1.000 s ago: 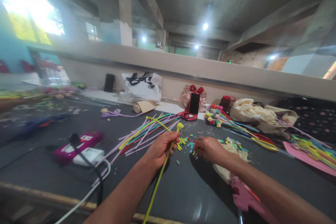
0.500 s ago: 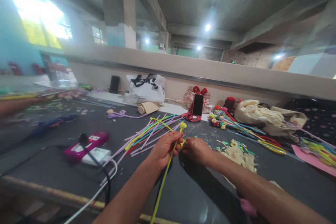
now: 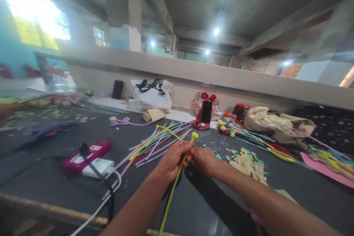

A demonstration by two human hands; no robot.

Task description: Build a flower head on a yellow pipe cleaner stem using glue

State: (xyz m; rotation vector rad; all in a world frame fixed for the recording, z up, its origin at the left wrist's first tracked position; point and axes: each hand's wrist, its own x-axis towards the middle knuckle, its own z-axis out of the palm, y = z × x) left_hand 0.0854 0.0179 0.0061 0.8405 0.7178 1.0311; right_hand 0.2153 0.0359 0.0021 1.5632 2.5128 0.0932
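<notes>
My left hand (image 3: 175, 160) pinches a long yellow pipe cleaner (image 3: 172, 199) between thumb and fingers. A small yellow bud (image 3: 195, 136) tops it, just above my thumb, and the stem runs down toward the table's front edge. Right against those fingers, my right hand (image 3: 206, 160) is closed, knuckles up, its fingertips mostly hidden. A second yellow strand (image 3: 170, 131) slants down from the upper left and passes behind my left hand toward my right fingers. Loose lilac, teal, red and yellow pipe cleaners (image 3: 155, 145) lie just left of my hands.
A magenta power strip (image 3: 101, 149) with a white charger and cables sits at the left. Behind stand a white bag (image 3: 152, 94) and a propped phone (image 3: 206, 111). Cream scraps (image 3: 247, 167), finished flowers (image 3: 228, 125) and a fabric bag (image 3: 265, 118) occupy the right.
The yellow strand between my fingertips has dropped out of sight as my right hand drew closer to the left. The bud stays above my left thumb. My view has shifted slightly.
</notes>
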